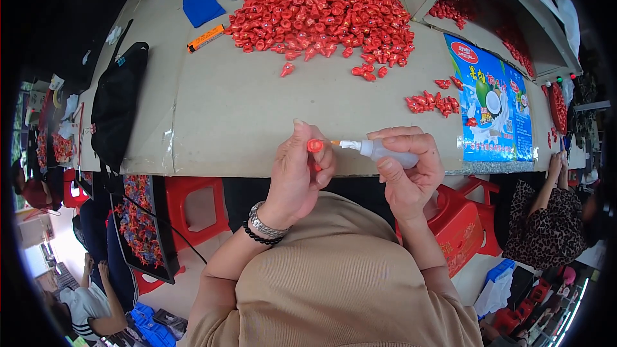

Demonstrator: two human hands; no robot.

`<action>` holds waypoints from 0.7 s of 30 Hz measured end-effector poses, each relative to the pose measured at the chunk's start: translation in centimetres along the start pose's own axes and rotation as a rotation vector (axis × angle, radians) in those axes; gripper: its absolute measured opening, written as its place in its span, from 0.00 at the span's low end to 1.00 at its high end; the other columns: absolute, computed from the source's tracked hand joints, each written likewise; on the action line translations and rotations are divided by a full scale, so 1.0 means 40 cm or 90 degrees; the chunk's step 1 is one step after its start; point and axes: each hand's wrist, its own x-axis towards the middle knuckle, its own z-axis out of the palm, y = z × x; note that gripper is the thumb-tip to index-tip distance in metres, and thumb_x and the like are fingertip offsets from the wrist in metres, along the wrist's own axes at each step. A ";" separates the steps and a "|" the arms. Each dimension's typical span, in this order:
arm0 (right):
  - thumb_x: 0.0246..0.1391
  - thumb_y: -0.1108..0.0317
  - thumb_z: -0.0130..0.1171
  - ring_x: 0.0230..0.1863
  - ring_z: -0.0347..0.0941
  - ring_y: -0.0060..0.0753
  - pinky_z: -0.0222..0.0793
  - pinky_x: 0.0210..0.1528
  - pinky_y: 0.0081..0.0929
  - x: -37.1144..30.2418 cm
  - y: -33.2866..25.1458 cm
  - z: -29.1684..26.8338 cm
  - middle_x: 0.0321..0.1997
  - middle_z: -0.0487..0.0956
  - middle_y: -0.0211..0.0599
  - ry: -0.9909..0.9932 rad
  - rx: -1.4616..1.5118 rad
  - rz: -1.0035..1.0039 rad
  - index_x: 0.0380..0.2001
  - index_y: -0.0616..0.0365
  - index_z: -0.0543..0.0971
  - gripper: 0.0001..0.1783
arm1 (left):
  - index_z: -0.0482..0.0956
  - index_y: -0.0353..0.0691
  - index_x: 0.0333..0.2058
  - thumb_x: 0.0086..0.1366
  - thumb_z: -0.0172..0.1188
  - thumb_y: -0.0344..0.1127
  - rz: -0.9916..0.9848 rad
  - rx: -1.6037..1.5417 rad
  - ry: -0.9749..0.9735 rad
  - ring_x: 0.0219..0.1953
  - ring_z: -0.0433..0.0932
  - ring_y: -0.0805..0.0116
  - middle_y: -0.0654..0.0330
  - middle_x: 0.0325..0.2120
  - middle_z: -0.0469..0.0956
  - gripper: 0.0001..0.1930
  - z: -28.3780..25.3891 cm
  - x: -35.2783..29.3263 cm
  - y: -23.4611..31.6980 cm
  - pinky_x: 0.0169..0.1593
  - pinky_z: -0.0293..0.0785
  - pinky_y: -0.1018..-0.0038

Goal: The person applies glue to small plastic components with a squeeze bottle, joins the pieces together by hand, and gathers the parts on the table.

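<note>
One red part [315, 146] is pinched in the left hand [294, 170], one bottle [380, 151] gripped in the right hand [414, 180]; one big red heap [324, 16] lies beyond.

Workshop: piled red parts [328, 16], co-workers [541, 228]

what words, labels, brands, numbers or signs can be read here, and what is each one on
Glossy blue sheet with coconut picture: yellow characters and white lettering in a red oval, wording not copied here; finer print too small to read.
Orange oblong with dark end: dark marks, too small to read.
Red plastic stool: pale markings, too blurred to read.
Translucent white bottle in the right hand: none visible.
</note>
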 end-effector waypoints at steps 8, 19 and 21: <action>0.50 0.76 0.61 0.33 0.72 0.23 0.67 0.34 0.18 -0.005 0.000 0.004 0.39 0.78 0.45 0.007 0.005 -0.009 0.36 0.63 0.74 0.10 | 0.61 0.45 0.24 0.68 0.36 0.62 0.050 0.017 0.019 0.16 0.58 0.79 0.67 0.20 0.62 0.26 0.002 0.002 -0.004 0.17 0.49 0.83; 0.51 0.77 0.60 0.34 0.72 0.23 0.68 0.36 0.17 -0.012 0.008 0.010 0.39 0.78 0.45 0.005 0.045 0.018 0.37 0.63 0.73 0.10 | 0.64 0.43 0.31 0.70 0.36 0.57 0.112 -0.022 -0.016 0.18 0.62 0.81 0.66 0.25 0.66 0.22 -0.002 0.000 -0.013 0.17 0.51 0.85; 0.51 0.77 0.60 0.34 0.72 0.23 0.68 0.36 0.17 -0.014 0.007 0.011 0.39 0.78 0.45 0.004 0.047 0.025 0.37 0.63 0.73 0.10 | 0.64 0.43 0.31 0.70 0.36 0.57 0.112 -0.020 -0.017 0.18 0.62 0.81 0.66 0.25 0.66 0.22 -0.002 -0.003 -0.015 0.17 0.51 0.85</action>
